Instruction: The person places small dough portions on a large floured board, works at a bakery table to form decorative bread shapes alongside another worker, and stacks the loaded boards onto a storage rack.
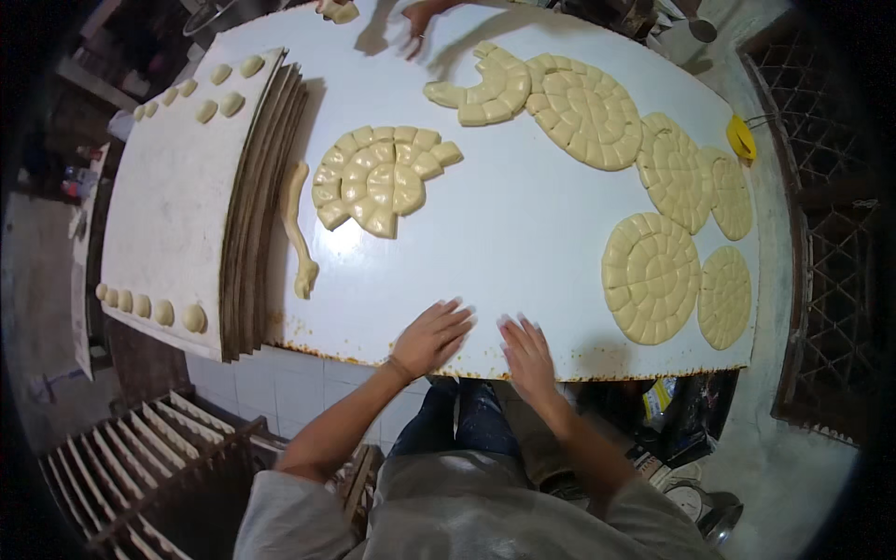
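Observation:
My left hand (435, 340) and my right hand (527, 357) are low over the front edge of the white worktable (476, 243), fingers stretched out and palms down. Nothing shows in either; whether something lies beneath the palms is hidden. Ahead and to the left lies a partly broken-up round of cut dough (369, 177), glossy and pale yellow. Beside it a thin strip of dough (297, 229) runs along the boards. To the right of my hands rests a whole scored dough disc (651, 278), with another disc (724, 297) against it.
A stack of boards (173, 215) stands at left, small dough balls (193, 318) along its edges. More scored discs (583, 112) and a partial one (495, 86) lie at far right. A co-worker's hand (416, 26) reaches over the far edge. A yellow tool (740, 138) sits at the right rim.

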The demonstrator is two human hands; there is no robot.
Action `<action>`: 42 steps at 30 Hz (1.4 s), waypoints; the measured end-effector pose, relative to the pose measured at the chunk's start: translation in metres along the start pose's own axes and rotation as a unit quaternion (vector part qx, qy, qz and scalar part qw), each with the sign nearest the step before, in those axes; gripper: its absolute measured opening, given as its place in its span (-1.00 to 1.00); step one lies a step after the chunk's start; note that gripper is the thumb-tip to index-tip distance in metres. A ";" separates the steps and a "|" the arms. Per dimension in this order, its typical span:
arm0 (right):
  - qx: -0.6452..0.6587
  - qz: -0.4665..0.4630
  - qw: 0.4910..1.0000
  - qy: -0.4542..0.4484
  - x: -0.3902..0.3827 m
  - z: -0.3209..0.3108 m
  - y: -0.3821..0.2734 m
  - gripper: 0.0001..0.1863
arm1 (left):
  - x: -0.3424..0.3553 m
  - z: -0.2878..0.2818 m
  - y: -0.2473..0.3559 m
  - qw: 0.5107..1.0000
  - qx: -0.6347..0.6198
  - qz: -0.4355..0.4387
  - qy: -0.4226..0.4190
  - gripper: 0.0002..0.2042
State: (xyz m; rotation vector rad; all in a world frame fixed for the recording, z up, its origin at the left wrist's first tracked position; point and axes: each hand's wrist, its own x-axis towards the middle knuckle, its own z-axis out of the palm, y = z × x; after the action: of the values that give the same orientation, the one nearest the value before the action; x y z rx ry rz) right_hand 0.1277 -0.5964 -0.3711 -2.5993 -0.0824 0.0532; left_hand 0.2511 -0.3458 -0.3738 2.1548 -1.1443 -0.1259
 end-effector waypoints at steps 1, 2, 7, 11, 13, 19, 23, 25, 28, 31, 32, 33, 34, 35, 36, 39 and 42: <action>0.030 -0.010 0.999 0.002 -0.042 0.009 0.041 -0.50 | -0.020 -0.007 -0.022 0.999 -0.019 0.034 0.003 -0.64; -0.002 0.005 1.000 0.005 -0.033 -0.010 0.050 -0.48 | -0.026 -0.020 -0.039 1.000 -0.007 0.017 -0.002 -0.67; 0.005 0.087 0.982 0.170 0.076 -0.010 0.001 -0.52 | 0.078 -0.004 -0.009 0.991 0.014 -0.111 0.070 -0.62; 0.043 0.006 0.996 0.080 -0.027 0.002 0.029 -0.65 | -0.020 -0.021 -0.029 1.000 -0.009 0.013 -0.023 -0.72; 0.077 0.052 0.992 0.089 -0.038 -0.028 0.048 -0.65 | -0.014 -0.046 -0.033 0.999 -0.030 -0.013 -0.035 -0.71; -0.029 -0.011 0.993 0.118 0.020 0.003 -0.001 -0.61 | 0.037 -0.018 0.012 0.997 -0.067 -0.047 0.007 -0.70; 0.025 0.012 0.997 0.069 -0.020 -0.032 0.034 -0.62 | -0.022 -0.042 -0.048 0.999 -0.017 0.006 -0.038 -0.68; 0.001 0.076 0.985 0.157 0.018 -0.029 0.037 -0.63 | 0.020 -0.037 -0.027 0.999 -0.024 -0.032 -0.005 -0.66; 0.018 0.044 0.984 0.171 0.045 0.003 0.017 -0.63 | 0.049 -0.020 0.003 0.997 -0.044 -0.049 0.033 -0.64; 0.038 -0.033 0.991 0.121 -0.029 0.020 0.040 -0.76 | -0.047 -0.010 -0.053 0.997 -0.017 0.063 -0.050 -0.69; 0.061 0.001 0.993 0.104 -0.035 0.002 0.043 -0.68 | -0.046 -0.034 -0.055 0.996 -0.007 0.074 -0.057 -0.71; 0.049 0.037 0.992 0.109 -0.020 -0.009 0.048 -0.64 | -0.037 -0.051 -0.054 0.994 -0.010 0.096 -0.054 -0.72; 0.037 0.073 0.990 0.112 -0.005 -0.020 0.052 -0.60 | -0.014 -0.059 -0.041 0.998 -0.037 0.036 -0.030 -0.73; 0.036 0.102 0.977 0.182 0.021 -0.022 0.044 -0.57 | 0.018 -0.052 -0.027 0.997 -0.067 -0.023 -0.004 -0.73; 0.066 0.089 0.971 0.210 0.049 -0.021 0.022 -0.55 | 0.039 -0.037 -0.020 0.994 -0.030 -0.075 0.069 -0.72; 0.026 0.035 0.989 0.143 0.018 0.013 0.018 -0.56 | 0.039 -0.034 0.029 0.994 -0.070 -0.071 0.046 -0.71; 0.139 0.041 0.985 0.093 -0.022 -0.019 0.025 -0.58 | -0.042 -0.044 -0.031 0.999 -0.029 0.035 0.003 -0.74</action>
State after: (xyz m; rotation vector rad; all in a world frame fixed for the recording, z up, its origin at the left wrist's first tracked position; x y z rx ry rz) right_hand 0.1077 -0.6294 -0.3671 -2.3149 0.0938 -0.1377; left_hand 0.2640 -0.2791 -0.3689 2.0607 -1.1976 -0.1205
